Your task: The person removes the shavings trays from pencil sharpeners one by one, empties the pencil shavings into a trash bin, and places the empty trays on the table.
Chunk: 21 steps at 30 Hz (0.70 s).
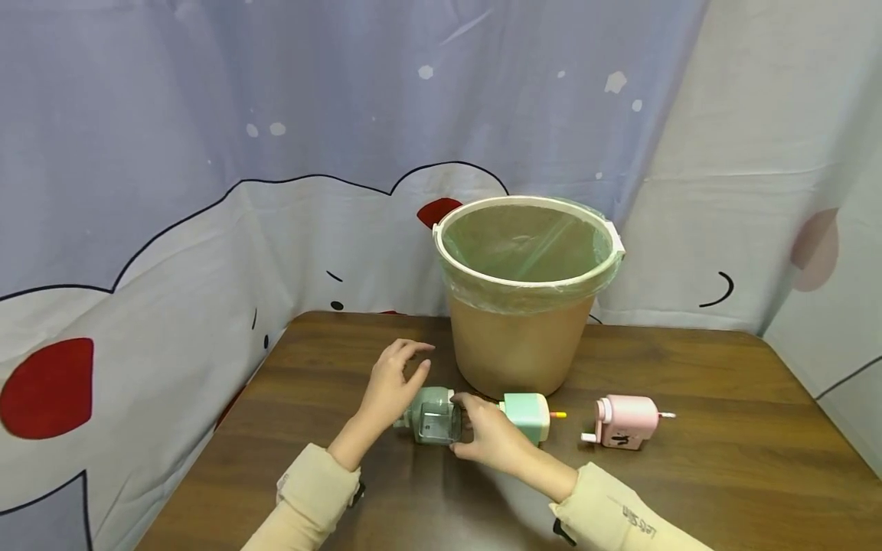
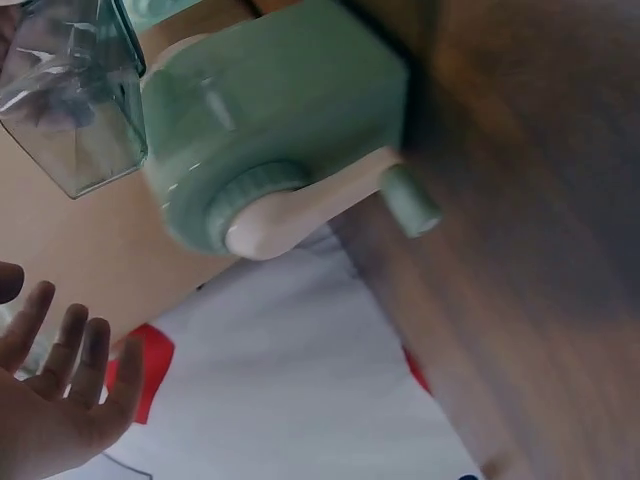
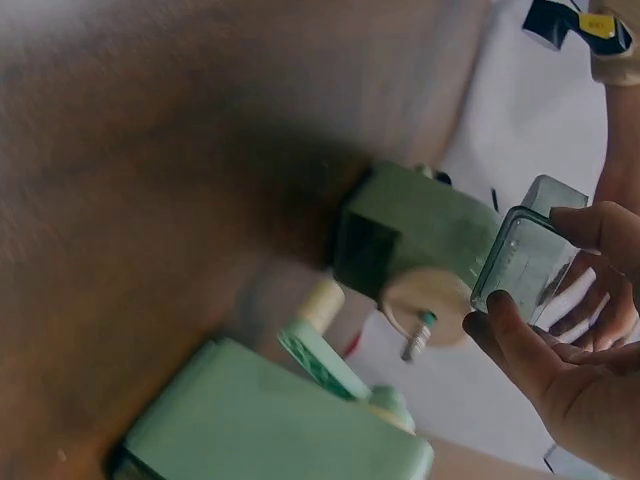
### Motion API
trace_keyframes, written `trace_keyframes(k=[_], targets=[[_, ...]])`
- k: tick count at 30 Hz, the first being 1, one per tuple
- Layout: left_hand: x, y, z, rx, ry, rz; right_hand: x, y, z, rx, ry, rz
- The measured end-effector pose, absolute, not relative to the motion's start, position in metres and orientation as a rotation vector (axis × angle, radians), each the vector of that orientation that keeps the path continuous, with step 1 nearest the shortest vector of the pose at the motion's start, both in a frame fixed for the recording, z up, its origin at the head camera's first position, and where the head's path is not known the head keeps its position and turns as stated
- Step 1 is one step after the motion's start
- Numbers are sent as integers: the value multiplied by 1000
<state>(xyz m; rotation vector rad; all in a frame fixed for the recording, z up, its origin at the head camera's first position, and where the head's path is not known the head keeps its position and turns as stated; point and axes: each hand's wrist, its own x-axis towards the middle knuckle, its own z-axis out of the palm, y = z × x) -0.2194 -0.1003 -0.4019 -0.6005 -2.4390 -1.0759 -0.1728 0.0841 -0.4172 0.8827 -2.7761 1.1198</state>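
Head view is showing our right hand pinching a clear shavings drawer between thumb and fingertips, and we are holding it just beside the dark green crank pencil sharpener on the wooden table. Our left hand is hovering near that sharpener, fingers spread apart. To the right, mint and pink sharpeners are sitting with pencils protruding, while a bucket lined with a green plastic bag is standing behind.
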Motion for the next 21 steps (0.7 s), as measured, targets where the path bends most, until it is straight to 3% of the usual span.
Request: trace_keyframes(k=[10,21], targets=[[-218,-99,-412,-644,-2473,-1001,-154,76,-429,933,-2884,898],[-221,-76,-404,-816,-2552,-933,-155,69,-452,909,-3008,826]])
